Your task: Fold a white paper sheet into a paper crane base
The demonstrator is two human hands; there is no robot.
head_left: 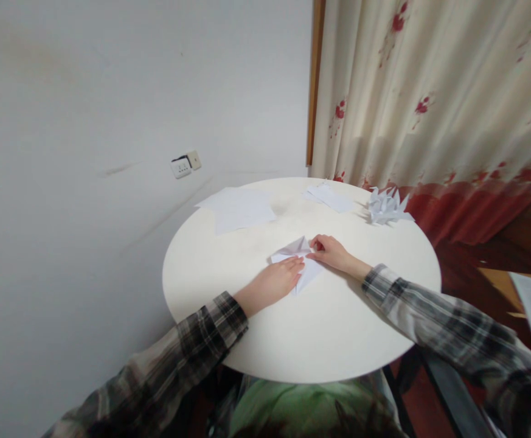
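A white sheet of paper [308,277], partly folded, lies on the round table in front of me. Its upper part has a raised, creased flap with a pointed tip. My left hand [277,281] rests flat over the paper's left side, fingers stretched out and pressing down on it. At the paper's upper right edge, my right hand [333,252] has curled fingers, with thumb and forefinger gripping the edge by the flap. The left hand covers part of the lower folds.
The white round table [320,340] stands against a wall with a socket [181,168]. Large paper sheets [240,210] lie at its back left, smaller paper pieces [331,198] at the back. Folded paper shapes [386,207] are piled back right, near a flowered curtain [411,91].
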